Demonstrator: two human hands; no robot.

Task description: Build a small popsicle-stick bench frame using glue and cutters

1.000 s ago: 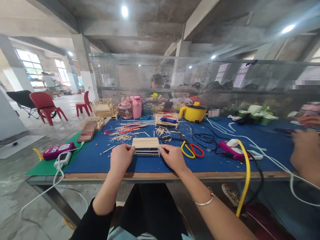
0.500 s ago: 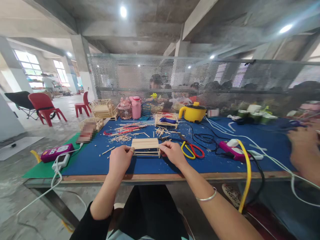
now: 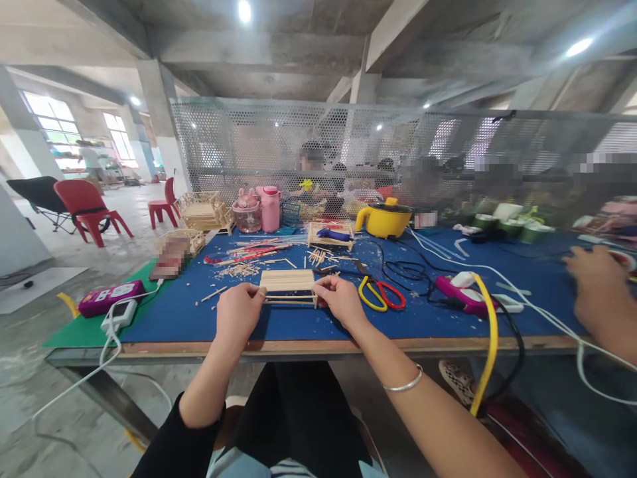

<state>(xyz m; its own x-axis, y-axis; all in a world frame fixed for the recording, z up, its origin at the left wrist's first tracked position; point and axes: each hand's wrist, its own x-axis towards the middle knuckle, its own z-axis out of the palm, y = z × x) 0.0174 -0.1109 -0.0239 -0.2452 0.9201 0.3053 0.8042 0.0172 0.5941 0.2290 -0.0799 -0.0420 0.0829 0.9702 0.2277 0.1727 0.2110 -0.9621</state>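
The left hand [image 3: 239, 305] and right hand [image 3: 339, 299] pinch opposite ends of a slatted wooden-stick frame [image 3: 287, 280] at the front of the blue tabletop [image 3: 184, 325]; uneven squeezing, I'd guess, could skew its spindly supports. Farther back, a blue tool [image 3: 334, 235] lies across another stick frame [image 3: 328, 243], and the yellow electric pot [image 3: 385, 224] is lidded, so I can't tell its contents.

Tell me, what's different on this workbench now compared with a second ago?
At the right edge, the co-worker's hand now reaches slightly further left in the picture. The left hand and right hand still hold opposite ends of the small stick frame, with no visible release. The scissors and yellow pot stayed put.
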